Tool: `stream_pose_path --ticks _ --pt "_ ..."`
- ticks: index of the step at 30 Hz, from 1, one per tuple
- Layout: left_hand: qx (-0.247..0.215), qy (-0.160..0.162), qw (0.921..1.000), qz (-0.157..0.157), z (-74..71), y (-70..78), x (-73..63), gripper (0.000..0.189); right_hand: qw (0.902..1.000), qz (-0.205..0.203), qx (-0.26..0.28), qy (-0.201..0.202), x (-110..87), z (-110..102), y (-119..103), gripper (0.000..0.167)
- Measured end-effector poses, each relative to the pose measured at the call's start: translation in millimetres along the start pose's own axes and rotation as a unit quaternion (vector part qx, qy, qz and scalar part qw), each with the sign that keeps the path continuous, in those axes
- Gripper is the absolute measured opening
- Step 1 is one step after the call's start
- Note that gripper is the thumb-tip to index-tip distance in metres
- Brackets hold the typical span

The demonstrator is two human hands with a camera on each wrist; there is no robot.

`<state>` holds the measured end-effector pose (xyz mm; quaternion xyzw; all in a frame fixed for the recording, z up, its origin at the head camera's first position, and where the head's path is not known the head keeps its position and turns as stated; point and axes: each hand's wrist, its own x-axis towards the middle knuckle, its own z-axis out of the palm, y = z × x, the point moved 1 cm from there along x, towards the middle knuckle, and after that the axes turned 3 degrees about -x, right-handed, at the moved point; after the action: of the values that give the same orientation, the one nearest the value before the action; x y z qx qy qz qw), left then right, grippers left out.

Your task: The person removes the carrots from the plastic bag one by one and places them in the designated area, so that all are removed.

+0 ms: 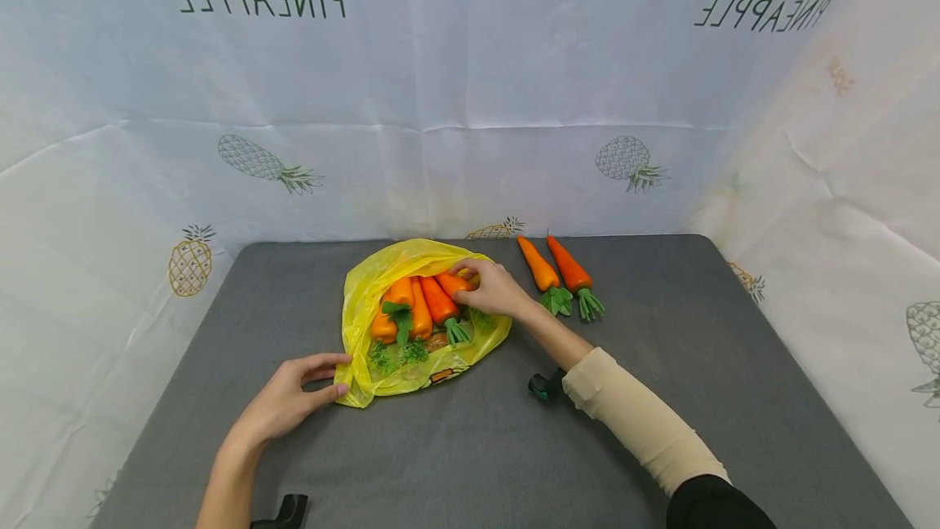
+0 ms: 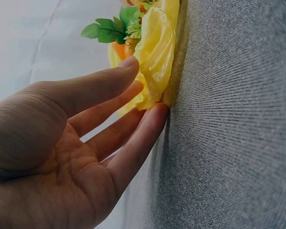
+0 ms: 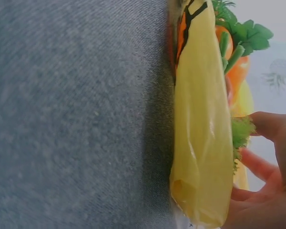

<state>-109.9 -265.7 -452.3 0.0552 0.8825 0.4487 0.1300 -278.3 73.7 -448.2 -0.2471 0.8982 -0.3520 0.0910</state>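
Your left hand (image 1: 282,400) pinches the near corner of the yellow bag (image 1: 367,288) between thumb and fingers. Your right hand (image 1: 494,288), fingers curled, grips a carrot (image 1: 454,282) inside the bag's far opening. Beyond that hand, two loose carrots (image 1: 558,272) lie on the grey table (image 1: 661,366).

Open grey table (image 1: 661,398) lies right of the yellow bag (image 1: 367,284); two loose carrots (image 1: 558,272) block the far edge.
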Motion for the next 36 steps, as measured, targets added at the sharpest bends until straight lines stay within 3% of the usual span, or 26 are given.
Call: stream_pose_path --ticks 8,15,36 --pt "-0.003 -0.002 1.0000 0.001 -0.4 -0.2 -0.7 0.049 0.9993 -0.025 0.020 0.020 -7.0 -11 3 0.037" --pt "-0.002 -0.001 1.0000 0.004 -0.7 -0.7 -1.4 0.048 0.9986 -0.013 0.043 0.026 -14.4 -21 -4 0.034" --pt "-0.007 -0.002 1.0000 -0.002 -0.4 -0.2 -0.6 0.048 0.9958 -0.031 0.081 0.028 -47.2 -48 -11 0.030"
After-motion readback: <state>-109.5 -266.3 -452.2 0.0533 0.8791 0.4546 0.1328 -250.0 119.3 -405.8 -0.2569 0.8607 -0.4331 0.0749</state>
